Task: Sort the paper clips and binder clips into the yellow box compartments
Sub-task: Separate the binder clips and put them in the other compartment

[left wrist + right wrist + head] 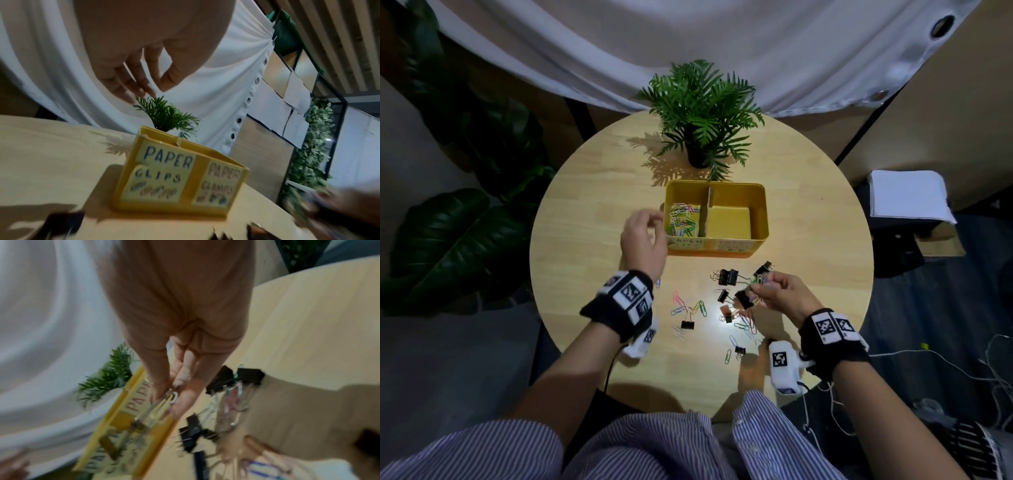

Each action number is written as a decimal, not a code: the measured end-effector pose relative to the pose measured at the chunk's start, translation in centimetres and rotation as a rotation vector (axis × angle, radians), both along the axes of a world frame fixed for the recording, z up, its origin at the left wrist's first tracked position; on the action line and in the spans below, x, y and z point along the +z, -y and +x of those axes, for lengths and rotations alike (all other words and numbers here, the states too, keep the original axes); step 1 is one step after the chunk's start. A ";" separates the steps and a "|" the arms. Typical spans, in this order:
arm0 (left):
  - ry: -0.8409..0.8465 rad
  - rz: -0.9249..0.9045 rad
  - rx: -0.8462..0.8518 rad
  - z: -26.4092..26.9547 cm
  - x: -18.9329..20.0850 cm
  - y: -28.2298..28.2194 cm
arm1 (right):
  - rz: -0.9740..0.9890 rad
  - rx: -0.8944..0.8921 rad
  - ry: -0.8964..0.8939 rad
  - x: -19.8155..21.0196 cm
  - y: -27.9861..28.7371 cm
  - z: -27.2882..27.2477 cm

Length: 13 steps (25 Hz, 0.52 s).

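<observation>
The yellow box [764, 219] stands mid-table, split by a cardboard divider. Its left compartment holds several coloured paper clips [683, 221]; the right compartment looks bare. My left hand [650, 222] hovers at the box's left edge with loosely curled fingers, and the left wrist view shows the hand [156, 89] holding nothing. My right hand [758, 287] pinches a few paper clips [158, 405] just above the pile. Black binder clips [727, 277] and loose paper clips [681, 305] lie scattered on the table in front of the box.
A potted fern [702, 113] stands right behind the box on the round wooden table [592, 212]. The box front [185, 178] carries labels reading "PAPER CLIPS" on the left and a second paper label on the right. White drapes hang beyond the table.
</observation>
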<state>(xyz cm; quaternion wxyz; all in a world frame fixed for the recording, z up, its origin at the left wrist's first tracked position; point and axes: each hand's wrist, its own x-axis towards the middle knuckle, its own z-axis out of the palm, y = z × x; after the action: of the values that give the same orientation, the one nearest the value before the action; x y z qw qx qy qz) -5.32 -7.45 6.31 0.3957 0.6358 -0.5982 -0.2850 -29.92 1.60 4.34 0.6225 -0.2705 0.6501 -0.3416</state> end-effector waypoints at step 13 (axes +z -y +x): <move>-0.242 0.740 -0.090 1.1 -0.4 -4.9 | -0.210 -0.136 -0.018 -1.6 2.5 10.0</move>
<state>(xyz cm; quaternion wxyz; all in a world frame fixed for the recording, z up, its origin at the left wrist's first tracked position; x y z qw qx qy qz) -4.19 -2.55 5.91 0.1944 0.6704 -0.4313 -0.5716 -19.94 -0.86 2.74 0.5605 -0.2927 0.6328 -0.4469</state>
